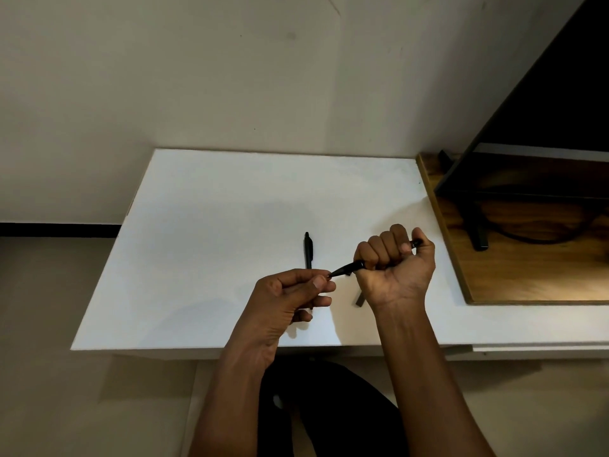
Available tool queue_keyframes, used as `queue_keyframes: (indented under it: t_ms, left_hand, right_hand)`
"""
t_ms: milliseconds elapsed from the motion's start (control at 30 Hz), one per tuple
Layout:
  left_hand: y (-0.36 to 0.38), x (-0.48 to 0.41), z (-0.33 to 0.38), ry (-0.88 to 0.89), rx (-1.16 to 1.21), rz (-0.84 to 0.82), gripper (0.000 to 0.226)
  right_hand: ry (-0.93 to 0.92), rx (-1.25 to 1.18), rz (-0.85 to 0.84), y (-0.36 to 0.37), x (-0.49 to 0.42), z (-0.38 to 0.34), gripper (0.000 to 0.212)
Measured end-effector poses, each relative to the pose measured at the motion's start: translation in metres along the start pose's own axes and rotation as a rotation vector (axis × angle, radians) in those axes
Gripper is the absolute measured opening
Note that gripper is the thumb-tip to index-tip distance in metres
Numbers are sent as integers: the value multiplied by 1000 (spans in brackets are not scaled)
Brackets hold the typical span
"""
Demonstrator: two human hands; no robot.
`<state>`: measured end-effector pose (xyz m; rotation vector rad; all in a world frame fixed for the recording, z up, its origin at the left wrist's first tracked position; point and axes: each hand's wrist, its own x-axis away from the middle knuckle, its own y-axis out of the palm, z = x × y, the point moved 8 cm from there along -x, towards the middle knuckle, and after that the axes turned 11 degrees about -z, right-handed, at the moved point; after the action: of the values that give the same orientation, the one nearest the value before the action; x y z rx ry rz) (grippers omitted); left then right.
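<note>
My right hand (395, 265) grips a black pen (349, 268) in a closed fist above the white table (204, 225); the pen's rear end pokes out past the thumb. My left hand (290, 298) pinches the pen's pointed tip between thumb and fingers. A second black pen (308, 249) lies on the table just beyond my left hand, pointing away from me. A small dark piece (360, 300) lies on the table under my right wrist, partly hidden.
A wooden board (527, 275) lies at the table's right, bearing a black monitor (560, 94) on a dark stand (478, 232) with a cable. A beige wall rises behind the table. The floor lies to the left, my dark-clothed lap below.
</note>
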<state>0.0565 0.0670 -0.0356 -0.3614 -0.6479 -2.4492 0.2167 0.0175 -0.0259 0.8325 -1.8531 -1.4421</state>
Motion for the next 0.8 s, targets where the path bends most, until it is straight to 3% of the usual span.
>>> queue_keyframes:
  t_ms: [567,667,800]
  left_hand:
    - [-2,-1,-2,-11,-7,6,24]
    - [-11,-1,-5,-26,-37,86,15]
    - [-31,4,-9,-32,-76,300,14]
  right_hand:
    - [35,-28,-43,4,2,2,55]
    - [69,-25,-72,5,3,0,47]
    - [145,209,-1,2,-2,-4,30]
